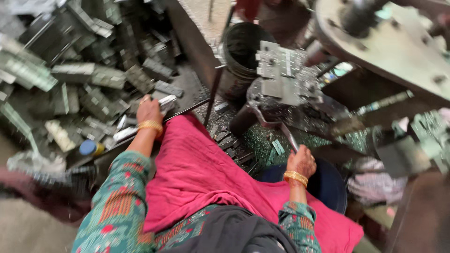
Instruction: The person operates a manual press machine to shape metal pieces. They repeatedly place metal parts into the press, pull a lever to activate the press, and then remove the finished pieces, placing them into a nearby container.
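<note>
Metal strips (pixel 93 79) lie heaped at my ten o'clock, a grey pile of stamped flat pieces filling the bin (pixel 187 42) on that side. My left hand (pixel 149 110) is stretched out to the near edge of that pile, at about eleven o'clock from my lap, with the fingers closed over one bright strip (pixel 167 100) whose end sticks out past my knuckles. The picture is blurred there, so I cannot say how firmly I have it, only that the hand is curled round it and not spread flat.

My right hand (pixel 302 160) sits at one o'clock, wrapped shut around the lower end of the press lever (pixel 288 136). That lever runs up toward twelve o'clock to the die block (pixel 281 72), which stands beside a dark bucket (pixel 243 47). Small offcuts (pixel 262 140) litter the bed between the lever and my pink cloth (pixel 197 168), which covers my lap. A blue-capped bottle (pixel 89 148) lies at nine o'clock, just below the pile.

To do this well, I judge I should lift the strip clear of its neighbours by its end, so it comes away single and not dragging a second piece. I should hold it near one end, flat side level, so the free end can lead. The lever hand should rest without pulling while my left fingers are anywhere near the block.
</note>
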